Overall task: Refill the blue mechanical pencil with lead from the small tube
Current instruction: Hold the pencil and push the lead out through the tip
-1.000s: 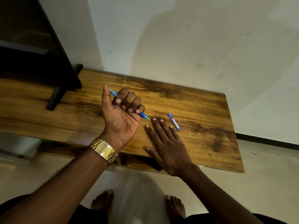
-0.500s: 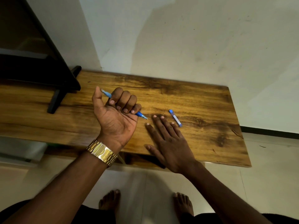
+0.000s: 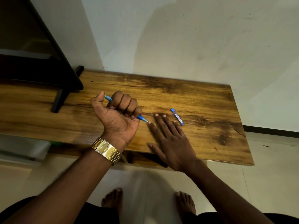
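My left hand [image 3: 119,116], palm up with a gold watch on the wrist, is closed in a fist around the blue mechanical pencil [image 3: 142,118]. The pencil's tip points right and touches my right index fingertip; its rear end sticks out near my thumb. My right hand [image 3: 171,138] lies flat on the wooden table [image 3: 202,101] with its fingers spread, holding nothing. The small lead tube [image 3: 177,116], clear with a blue cap, lies on the table just beyond my right fingertips, apart from them.
A black monitor [image 3: 40,50] on a black stand [image 3: 59,99] occupies the table's left end. A white wall runs behind the table. The table's right edge is at the far right. My bare feet stand on pale floor tiles below.
My hands have barely moved; the pencil tip has closed in onto my right index fingertip. The view has shifted slightly.
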